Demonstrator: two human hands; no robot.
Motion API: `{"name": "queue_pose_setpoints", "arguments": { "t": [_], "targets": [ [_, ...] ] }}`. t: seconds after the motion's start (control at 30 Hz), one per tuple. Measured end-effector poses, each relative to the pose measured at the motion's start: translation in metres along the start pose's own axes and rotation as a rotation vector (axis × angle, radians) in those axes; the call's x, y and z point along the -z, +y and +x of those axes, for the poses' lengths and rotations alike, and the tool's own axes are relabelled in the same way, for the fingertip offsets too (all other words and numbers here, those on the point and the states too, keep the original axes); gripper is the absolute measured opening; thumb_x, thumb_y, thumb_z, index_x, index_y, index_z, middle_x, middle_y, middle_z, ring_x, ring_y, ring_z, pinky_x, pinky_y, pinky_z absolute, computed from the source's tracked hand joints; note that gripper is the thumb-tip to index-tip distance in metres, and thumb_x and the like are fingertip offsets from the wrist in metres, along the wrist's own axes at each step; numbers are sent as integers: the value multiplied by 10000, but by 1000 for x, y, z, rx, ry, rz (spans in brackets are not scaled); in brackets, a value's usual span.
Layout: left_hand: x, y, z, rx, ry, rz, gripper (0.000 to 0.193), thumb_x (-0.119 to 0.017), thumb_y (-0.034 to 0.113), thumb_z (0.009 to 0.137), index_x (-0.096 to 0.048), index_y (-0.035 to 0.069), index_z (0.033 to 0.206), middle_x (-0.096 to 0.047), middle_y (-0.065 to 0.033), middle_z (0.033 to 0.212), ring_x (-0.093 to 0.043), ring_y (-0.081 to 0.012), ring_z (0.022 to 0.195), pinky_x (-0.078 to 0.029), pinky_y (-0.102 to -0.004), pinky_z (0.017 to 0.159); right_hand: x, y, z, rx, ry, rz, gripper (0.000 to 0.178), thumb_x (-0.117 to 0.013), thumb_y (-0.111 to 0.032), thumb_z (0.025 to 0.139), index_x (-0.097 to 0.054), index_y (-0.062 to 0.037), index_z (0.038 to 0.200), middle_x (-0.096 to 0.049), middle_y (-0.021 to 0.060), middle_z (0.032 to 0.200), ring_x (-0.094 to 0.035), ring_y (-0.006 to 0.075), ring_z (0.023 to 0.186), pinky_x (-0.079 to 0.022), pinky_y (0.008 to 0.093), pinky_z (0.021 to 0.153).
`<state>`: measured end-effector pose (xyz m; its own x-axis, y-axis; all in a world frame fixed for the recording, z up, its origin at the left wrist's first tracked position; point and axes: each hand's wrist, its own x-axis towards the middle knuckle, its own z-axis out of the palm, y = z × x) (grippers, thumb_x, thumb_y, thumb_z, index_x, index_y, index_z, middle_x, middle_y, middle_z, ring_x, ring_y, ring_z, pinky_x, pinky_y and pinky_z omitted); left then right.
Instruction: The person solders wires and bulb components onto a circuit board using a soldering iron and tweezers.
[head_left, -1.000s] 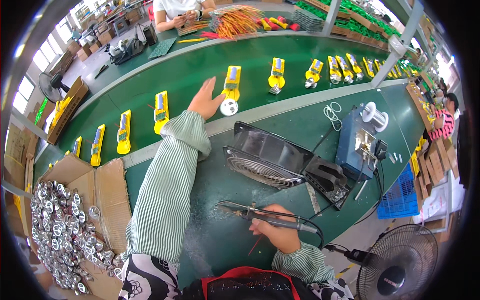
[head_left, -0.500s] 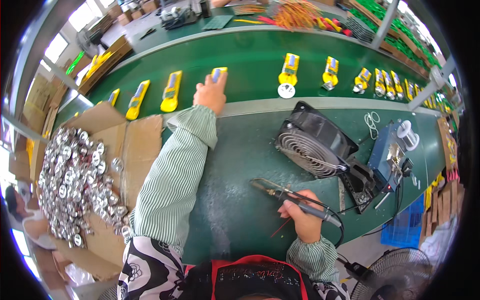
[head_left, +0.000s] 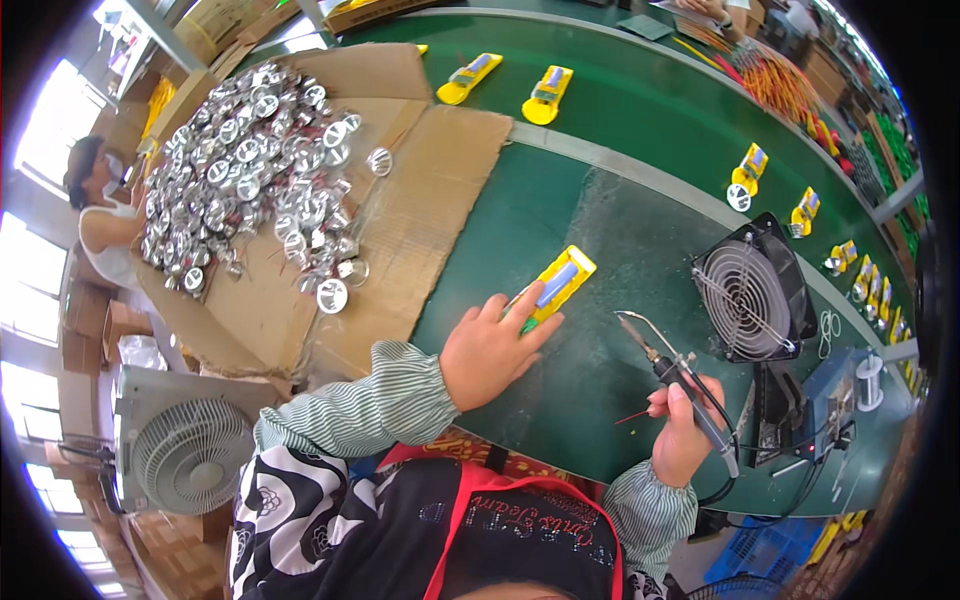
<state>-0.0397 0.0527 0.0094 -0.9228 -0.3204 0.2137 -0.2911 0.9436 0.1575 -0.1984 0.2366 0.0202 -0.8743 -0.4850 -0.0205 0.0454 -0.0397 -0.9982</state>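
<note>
My left hand point(head_left: 495, 350) has its fingers over the lower end of a yellow flashlight housing point(head_left: 563, 282) on the green bench. A blue battery and a bit of green board show inside; the rest is hidden under the fingers. In my right hand point(head_left: 682, 440) is a soldering iron point(head_left: 708, 424), gripped like a pen, its tip point(head_left: 632, 325) pointing up and left, with a thin metal tube alongside. The tip is apart from the housing. A short red wire point(head_left: 630, 417) shows beside the right hand's fingers. Left of my hands, silver reflector cups point(head_left: 240, 160) fill an opened cardboard box point(head_left: 440, 190).
Beyond the bench, a green belt point(head_left: 640, 120) carries several yellow housings. At right stand a black fan with a wire guard point(head_left: 745, 295), a blue soldering unit point(head_left: 835, 390) and a solder spool point(head_left: 870, 383). A grey fan point(head_left: 195, 455) and another person point(head_left: 105, 215) are at left.
My left hand has come back from the belt to the bench with a yellow housing. The view has swung left. My right hand still holds the iron.
</note>
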Motion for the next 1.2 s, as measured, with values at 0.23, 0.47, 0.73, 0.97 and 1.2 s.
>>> {"name": "queue_pose_setpoints", "arguments": {
  "t": [0.23,0.47,0.73,0.97,1.2],
  "targets": [
    [40,-109,4,421,169,189,142,-612,131,738,-632,70,865,-606,-110,896,-564,-287,869,-460,-398,775,-4,-2,-11,0,-45,3,160,-576,-18,792,-502,45,920,-613,144,677,-593,170,551,-492,246,518],
    [34,-252,76,704,122,377,285,-610,276,768,-622,86,979,-643,-144,889,-602,-319,923,-469,-416,783,-11,-3,-12,-10,-85,8,153,-571,-13,799,-499,49,918,-612,143,684,-590,163,552,-497,245,532],
    [12,-273,96,656,85,207,184,-559,190,789,-665,61,865,-650,-153,881,-625,-315,866,-485,-422,745,-13,0,-5,-98,-77,20,167,-585,-1,794,-502,52,929,-622,154,704,-601,162,567,-507,248,534],
    [66,-192,80,453,150,-350,197,-610,165,806,-626,-13,888,-612,-99,679,-582,-175,625,-459,-293,606,-20,1,-2,-127,-163,24,167,-592,22,796,-512,54,940,-630,155,728,-624,167,605,-522,250,554],
    [77,-105,49,176,27,-339,151,-585,139,800,-624,-3,834,-613,-138,761,-586,-287,725,-459,-357,657,-25,-5,-7,-152,-226,58,178,-610,19,794,-524,57,945,-636,145,758,-632,164,636,-535,261,571]
  ]
}}
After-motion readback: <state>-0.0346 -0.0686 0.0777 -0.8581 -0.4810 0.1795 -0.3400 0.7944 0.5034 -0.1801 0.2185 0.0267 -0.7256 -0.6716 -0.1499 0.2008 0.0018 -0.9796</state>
